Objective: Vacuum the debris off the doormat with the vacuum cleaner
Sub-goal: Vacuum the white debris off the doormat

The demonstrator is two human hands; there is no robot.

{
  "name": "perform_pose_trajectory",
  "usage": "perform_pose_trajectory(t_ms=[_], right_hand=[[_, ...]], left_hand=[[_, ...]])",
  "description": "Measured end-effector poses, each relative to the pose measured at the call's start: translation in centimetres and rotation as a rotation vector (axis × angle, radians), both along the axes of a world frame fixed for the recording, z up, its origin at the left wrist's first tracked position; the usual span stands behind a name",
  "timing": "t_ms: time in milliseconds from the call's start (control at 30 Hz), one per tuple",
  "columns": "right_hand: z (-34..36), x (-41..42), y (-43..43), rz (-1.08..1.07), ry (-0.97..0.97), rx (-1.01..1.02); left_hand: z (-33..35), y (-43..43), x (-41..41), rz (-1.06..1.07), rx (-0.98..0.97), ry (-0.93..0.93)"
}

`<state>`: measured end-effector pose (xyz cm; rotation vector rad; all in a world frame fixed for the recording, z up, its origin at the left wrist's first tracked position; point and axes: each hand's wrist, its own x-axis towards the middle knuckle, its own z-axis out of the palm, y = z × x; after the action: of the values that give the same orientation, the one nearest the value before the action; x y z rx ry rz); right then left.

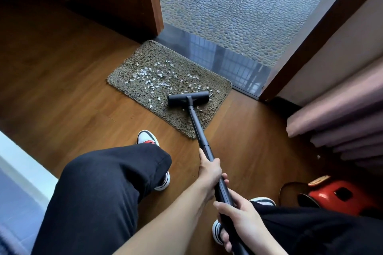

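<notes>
Gripping wand [195, 122] two-handed: left hand [209, 170] curled forward for steering, right hand [238, 215] curled behind for thrust; nozzle [188, 98] flat on doormat [149, 51], debris [153, 76] ahead.

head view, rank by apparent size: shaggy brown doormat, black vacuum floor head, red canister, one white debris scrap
1. Shaggy brown rectangular doormat, clearly largest.
2. Red rounded canister, though it is nearer the camera and partly hidden, so its lead over the next is unsure.
3. Black T-shaped vacuum floor head.
4. One white debris scrap, smallest.
</notes>
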<state>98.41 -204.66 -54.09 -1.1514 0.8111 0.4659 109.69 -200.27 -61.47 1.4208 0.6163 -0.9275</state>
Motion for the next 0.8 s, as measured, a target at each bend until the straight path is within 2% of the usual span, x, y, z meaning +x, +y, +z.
perform_pose_trajectory(t_ms=[200,567,800], right_hand=[[-0.7,4.0,-0.5,0.077,0.017,-0.150],[-2.0,12.2,-3.6,0.058,0.001,-0.112],[-2.1,11.6,-4.4,0.050,0.008,-0.117]], left_hand=[[-1.1,-0.8,3.9,-0.013,0.029,-0.033],[-2.4,-4.2,12.6,-0.023,0.046,-0.088],[-3.3,-5.2,12.2,-0.050,0.071,-0.066]])
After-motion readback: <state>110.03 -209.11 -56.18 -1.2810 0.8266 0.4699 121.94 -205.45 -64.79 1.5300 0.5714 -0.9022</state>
